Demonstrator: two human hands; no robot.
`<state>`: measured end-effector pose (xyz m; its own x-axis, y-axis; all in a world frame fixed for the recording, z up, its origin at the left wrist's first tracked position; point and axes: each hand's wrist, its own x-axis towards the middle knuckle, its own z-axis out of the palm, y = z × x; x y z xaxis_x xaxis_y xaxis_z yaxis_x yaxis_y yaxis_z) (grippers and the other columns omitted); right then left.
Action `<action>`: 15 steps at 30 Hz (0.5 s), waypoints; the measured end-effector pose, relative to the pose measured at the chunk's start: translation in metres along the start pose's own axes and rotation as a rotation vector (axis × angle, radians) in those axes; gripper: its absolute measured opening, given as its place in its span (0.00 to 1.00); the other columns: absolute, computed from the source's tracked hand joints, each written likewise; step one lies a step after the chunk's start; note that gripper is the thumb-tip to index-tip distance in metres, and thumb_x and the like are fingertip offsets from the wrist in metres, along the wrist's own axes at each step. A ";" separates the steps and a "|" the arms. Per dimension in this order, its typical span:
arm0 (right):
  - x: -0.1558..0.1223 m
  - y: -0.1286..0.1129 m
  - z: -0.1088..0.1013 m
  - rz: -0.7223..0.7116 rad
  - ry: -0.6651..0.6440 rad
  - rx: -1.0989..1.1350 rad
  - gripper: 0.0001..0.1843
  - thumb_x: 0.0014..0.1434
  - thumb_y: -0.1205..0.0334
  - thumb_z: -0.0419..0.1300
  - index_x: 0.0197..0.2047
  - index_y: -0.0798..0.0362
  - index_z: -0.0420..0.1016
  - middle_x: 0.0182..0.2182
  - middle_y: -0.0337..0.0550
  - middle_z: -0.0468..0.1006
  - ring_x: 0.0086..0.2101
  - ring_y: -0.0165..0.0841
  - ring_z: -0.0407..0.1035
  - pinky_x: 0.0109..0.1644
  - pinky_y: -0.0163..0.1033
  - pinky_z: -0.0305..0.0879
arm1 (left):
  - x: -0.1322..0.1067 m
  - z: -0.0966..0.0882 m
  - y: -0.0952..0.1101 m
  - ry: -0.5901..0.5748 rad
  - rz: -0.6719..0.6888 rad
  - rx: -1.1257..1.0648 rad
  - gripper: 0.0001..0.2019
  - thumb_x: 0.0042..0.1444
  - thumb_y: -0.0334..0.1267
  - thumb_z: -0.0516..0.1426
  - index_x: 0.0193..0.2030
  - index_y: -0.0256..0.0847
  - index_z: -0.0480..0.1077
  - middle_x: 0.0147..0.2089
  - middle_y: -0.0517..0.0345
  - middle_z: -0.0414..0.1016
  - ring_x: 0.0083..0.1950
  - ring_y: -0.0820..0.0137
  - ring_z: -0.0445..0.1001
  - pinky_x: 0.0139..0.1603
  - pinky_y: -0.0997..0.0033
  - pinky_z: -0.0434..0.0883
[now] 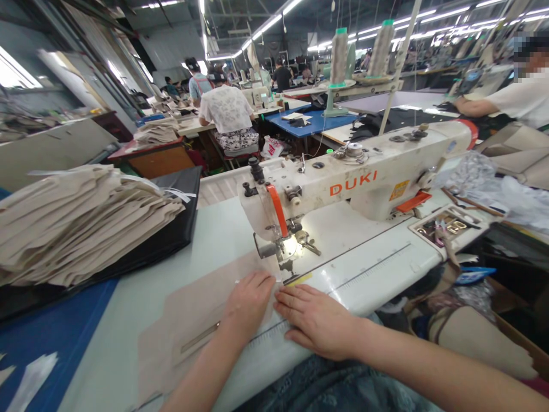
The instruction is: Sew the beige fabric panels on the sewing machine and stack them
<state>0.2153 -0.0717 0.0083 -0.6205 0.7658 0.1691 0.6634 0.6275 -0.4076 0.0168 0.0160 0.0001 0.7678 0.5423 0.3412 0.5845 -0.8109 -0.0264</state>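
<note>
Pale worktable (218,229), beige fabric (197,297) lying flat, white sewing machine (403,151) on top, small tray (465,233) at right

The sewing machine (412,151) is off-white, with orange lettering (354,183) and an orange lever (278,212). The flat fabric (193,309) is pinkish beige, the stacked cloth (86,223) over there tan. Grey thread cones (338,60) wear green tops (341,31). That white shirt (225,109) carries grey blotches, perhaps floral, but blurred from here.
</note>
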 end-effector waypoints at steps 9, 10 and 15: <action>0.001 0.000 0.000 0.000 -0.004 -0.018 0.28 0.71 0.52 0.48 0.66 0.61 0.60 0.66 0.54 0.62 0.65 0.41 0.53 0.69 0.44 0.46 | 0.002 0.005 0.003 0.117 0.057 0.074 0.13 0.60 0.23 0.48 0.40 0.38 0.73 0.40 0.50 0.77 0.43 0.63 0.75 0.46 0.64 0.73; 0.001 0.000 0.001 -0.001 -0.004 -0.021 0.28 0.71 0.52 0.48 0.66 0.61 0.61 0.65 0.54 0.62 0.65 0.41 0.53 0.69 0.44 0.47 | 0.002 0.005 0.003 0.135 0.062 0.081 0.14 0.60 0.23 0.48 0.40 0.38 0.73 0.39 0.49 0.77 0.42 0.63 0.75 0.46 0.64 0.73; 0.001 0.001 0.004 -0.007 0.005 -0.030 0.28 0.70 0.52 0.50 0.66 0.62 0.61 0.65 0.54 0.62 0.65 0.42 0.53 0.69 0.46 0.48 | 0.002 0.002 0.006 0.198 0.118 0.127 0.14 0.59 0.21 0.48 0.39 0.36 0.73 0.38 0.49 0.77 0.41 0.63 0.75 0.45 0.65 0.73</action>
<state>0.2135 -0.0708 0.0044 -0.6230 0.7622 0.1760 0.6716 0.6365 -0.3793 0.0229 0.0128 -0.0015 0.7734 0.3820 0.5059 0.5319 -0.8252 -0.1901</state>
